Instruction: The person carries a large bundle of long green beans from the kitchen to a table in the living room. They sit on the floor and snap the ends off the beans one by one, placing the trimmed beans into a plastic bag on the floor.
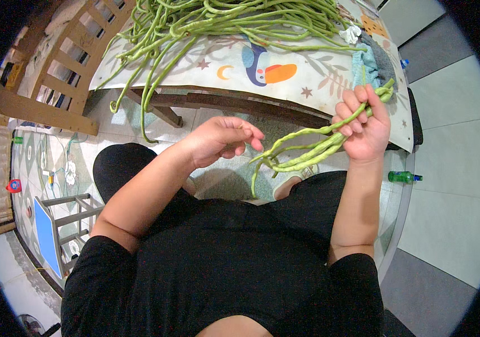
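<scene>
A heap of yardlong beans (223,25), apparently yet to be gathered, sprawls over the tabletop (307,73). In front of it, the left hand (217,140) seems empty, fingers loosely curled; near the tabletop's right corner, a small bean bunch (320,151), seemingly gathered already, is clasped in the right hand (365,124).

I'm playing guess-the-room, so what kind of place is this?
Probably a room in someone's home, though I can't tell which one. You can see a cartoon-print cover on a table, slatted wooden furniture and a small blue-topped stool.
</scene>
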A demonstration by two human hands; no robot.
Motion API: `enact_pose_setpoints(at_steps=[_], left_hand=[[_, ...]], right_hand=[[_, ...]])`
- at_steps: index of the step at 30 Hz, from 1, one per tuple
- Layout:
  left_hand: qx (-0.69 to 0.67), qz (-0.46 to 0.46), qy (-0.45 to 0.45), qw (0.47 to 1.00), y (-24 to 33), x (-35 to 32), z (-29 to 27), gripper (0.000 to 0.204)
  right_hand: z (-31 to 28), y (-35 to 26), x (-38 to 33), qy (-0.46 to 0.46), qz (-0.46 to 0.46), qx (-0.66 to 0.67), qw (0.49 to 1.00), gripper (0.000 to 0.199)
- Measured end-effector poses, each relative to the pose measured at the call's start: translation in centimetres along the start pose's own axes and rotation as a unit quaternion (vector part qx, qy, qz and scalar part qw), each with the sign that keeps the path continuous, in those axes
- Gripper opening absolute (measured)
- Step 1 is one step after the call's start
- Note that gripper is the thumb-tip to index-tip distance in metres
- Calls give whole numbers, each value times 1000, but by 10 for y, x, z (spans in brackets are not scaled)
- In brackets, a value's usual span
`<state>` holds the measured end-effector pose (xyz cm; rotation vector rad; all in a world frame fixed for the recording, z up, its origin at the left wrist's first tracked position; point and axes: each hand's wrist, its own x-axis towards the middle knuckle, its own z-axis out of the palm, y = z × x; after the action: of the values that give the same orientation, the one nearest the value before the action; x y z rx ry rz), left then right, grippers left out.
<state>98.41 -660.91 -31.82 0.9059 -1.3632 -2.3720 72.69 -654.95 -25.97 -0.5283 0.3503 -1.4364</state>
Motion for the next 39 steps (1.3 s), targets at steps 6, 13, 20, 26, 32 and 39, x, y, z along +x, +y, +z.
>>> enact_pose_setpoints(at_steps=[6, 13, 20, 26, 32, 39], left_hand=[[-26, -24, -33, 999, -14, 2, 4, 19], [-94, -54, -63, 992, -4, -8, 7, 22], [-185, -5, -105, 977, -12, -12, -6, 25], [-182, -27, -134, 974, -4, -20, -2, 23], [-165, -20, -68, 984, -7, -18, 4, 7], [-110, -15, -20, 994, -15, -11, 4, 9]], right_hand=[[-19, -11, 1, 21, -8, 71, 997, 23], [-28, -14, 3, 47, -2, 102, 994, 22], [-31, -13, 5, 62, -4, 98, 993, 22], [-36, -16, 3, 103, -15, 68, 992, 19], [-29, -9, 2, 128, -36, 35, 991, 21], [-16, -5, 0, 112, -47, -12, 992, 22]])
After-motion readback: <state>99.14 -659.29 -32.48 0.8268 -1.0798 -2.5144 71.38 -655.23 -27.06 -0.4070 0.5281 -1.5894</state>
